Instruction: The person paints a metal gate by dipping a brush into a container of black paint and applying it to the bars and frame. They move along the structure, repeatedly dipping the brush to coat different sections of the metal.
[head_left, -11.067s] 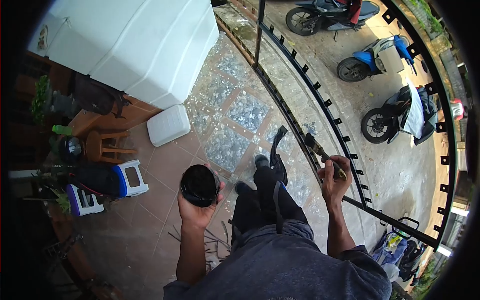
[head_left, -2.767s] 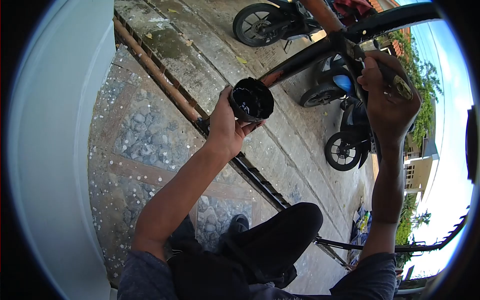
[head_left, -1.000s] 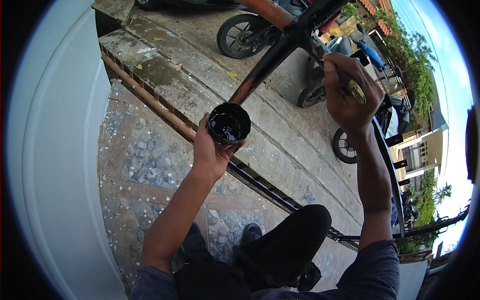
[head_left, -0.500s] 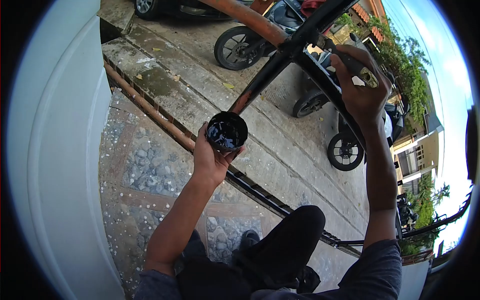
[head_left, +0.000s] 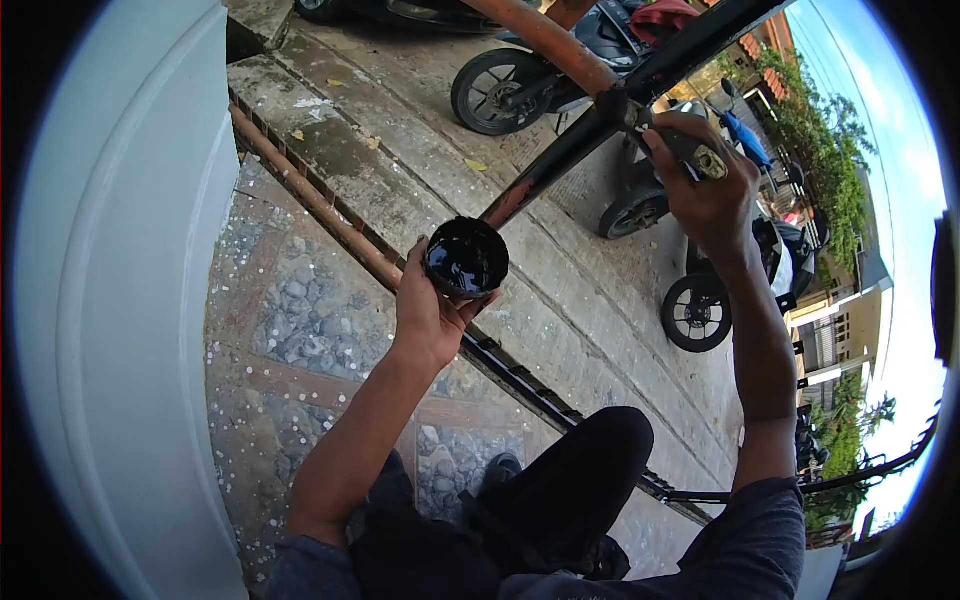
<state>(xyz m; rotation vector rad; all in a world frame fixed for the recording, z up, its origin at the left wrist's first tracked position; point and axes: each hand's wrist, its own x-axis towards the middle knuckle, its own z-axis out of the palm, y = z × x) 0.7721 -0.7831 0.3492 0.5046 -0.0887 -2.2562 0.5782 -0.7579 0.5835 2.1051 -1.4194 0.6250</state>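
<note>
A round cup of glossy black paint (head_left: 467, 258) rests in my left hand (head_left: 430, 318), its fingers wrapped round the underside and sides. My right hand (head_left: 710, 190) grips the dark handle of a brush (head_left: 690, 153), whose rounded end points toward me. The brush's tip is at the joint of the metal frame (head_left: 612, 108), where several bars meet; its bristles are hard to make out. The frame's bars are mostly black, while one upper bar (head_left: 545, 42) is rusty orange. A reddish patch shows on the black bar just above the cup.
Parked motorcycles (head_left: 500, 92) stand beyond the frame. A white wall (head_left: 140, 300) rises at the left. A rusty lower rail (head_left: 320, 210) and a black rail (head_left: 520, 378) run diagonally across the pebbled floor (head_left: 320, 320). My bent knee (head_left: 610, 440) is near the black rail.
The frame and background have shifted slightly right in view. My right hand and the brush have moved down and left relative to the joint, and the cup sits slightly further right in view.
</note>
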